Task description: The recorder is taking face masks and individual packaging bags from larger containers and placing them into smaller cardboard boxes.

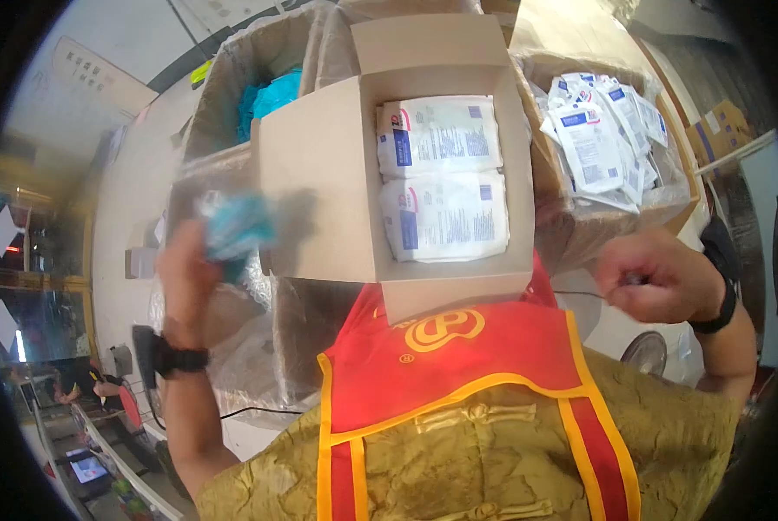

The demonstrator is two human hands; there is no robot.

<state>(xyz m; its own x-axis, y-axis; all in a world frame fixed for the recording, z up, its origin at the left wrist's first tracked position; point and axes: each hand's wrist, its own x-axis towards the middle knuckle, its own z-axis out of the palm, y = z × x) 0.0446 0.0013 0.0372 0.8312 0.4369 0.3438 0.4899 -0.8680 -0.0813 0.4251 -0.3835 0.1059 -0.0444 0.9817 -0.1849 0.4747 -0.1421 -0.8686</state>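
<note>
An open cardboard carton (315, 178) stands in front of me with its flaps folded out. White printed packets lie flat inside it, a far one (445, 130) and a near one (450, 217) on top. Left of the carton, my left hand (186, 265) is closed on a teal packet (239, 227), which is smeared by motion. Over on the right side, my right hand (654, 276) is closed with its fingers curled. A small dark spot shows between those fingers, too small to name.
At the far right, a plastic-lined box (571, 234) holds a heap of loose white packets (593, 143). Another lined box (215, 113) at the far left contains teal packets (276, 94). Clear plastic wrap (232, 339) covers a box near my left forearm. A fan (645, 354) stands below my right hand.
</note>
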